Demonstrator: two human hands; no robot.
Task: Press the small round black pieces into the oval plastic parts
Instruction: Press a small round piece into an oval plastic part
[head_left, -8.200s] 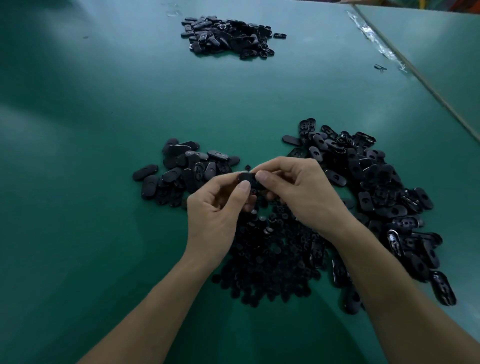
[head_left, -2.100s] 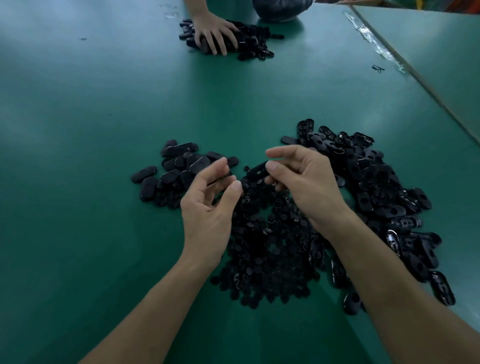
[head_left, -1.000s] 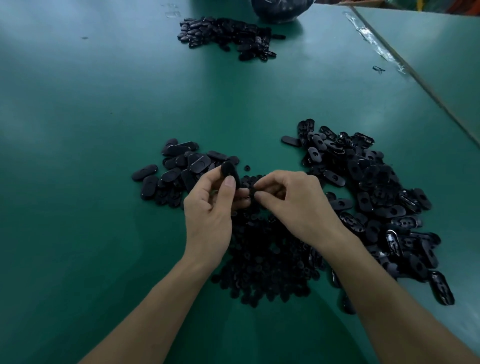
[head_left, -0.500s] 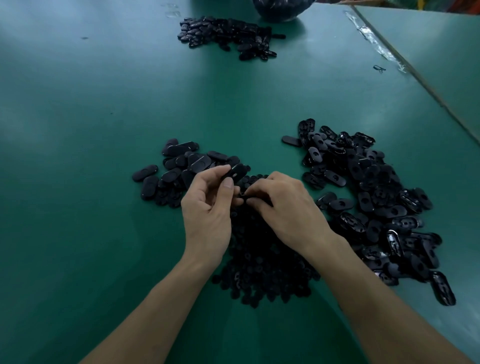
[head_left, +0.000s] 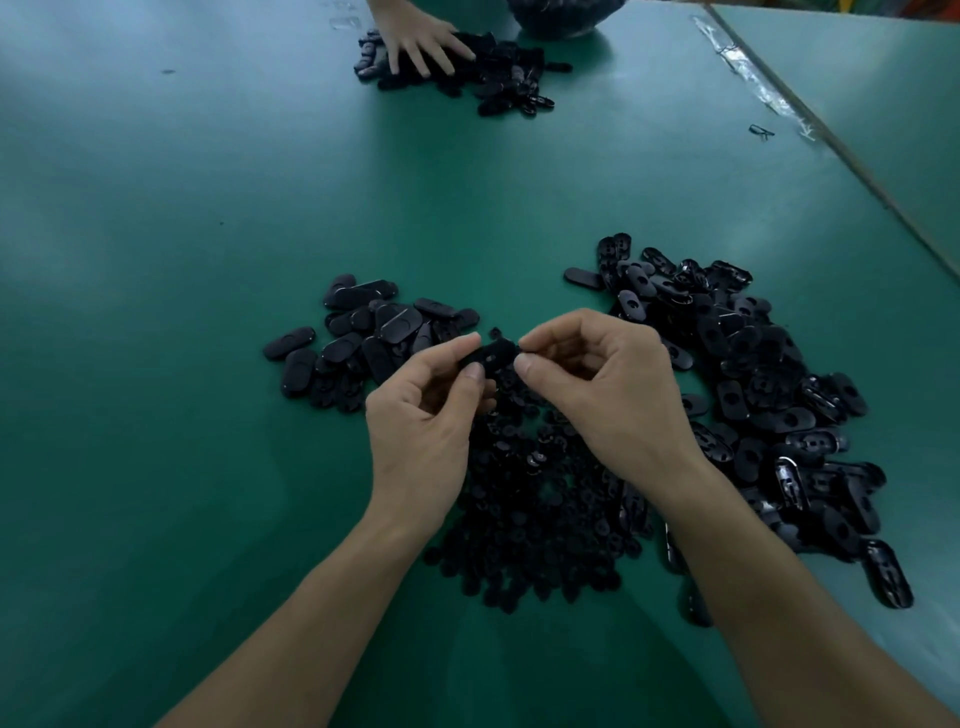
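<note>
Above the green table, my left hand (head_left: 423, 415) pinches a black oval plastic part (head_left: 493, 354) between thumb and forefinger. My right hand (head_left: 602, 384) meets it from the right, thumb and forefinger closed at the part's right end; a small piece there is too hidden to tell. Below my hands lies a heap of small round black pieces (head_left: 540, 509). A pile of oval parts (head_left: 363, 338) lies to the left. A larger pile of oval parts with holes (head_left: 753, 395) spreads to the right.
At the far edge another person's hand (head_left: 421, 41) rests on a third pile of black parts (head_left: 498, 73), with a dark bowl (head_left: 566, 15) behind it. A seam with clear tape (head_left: 753, 88) runs along the table's right side.
Both hands have lifted a little off the heap and my right fingers now meet the oval part held in my left. The other person's hand has come back onto the far pile.
</note>
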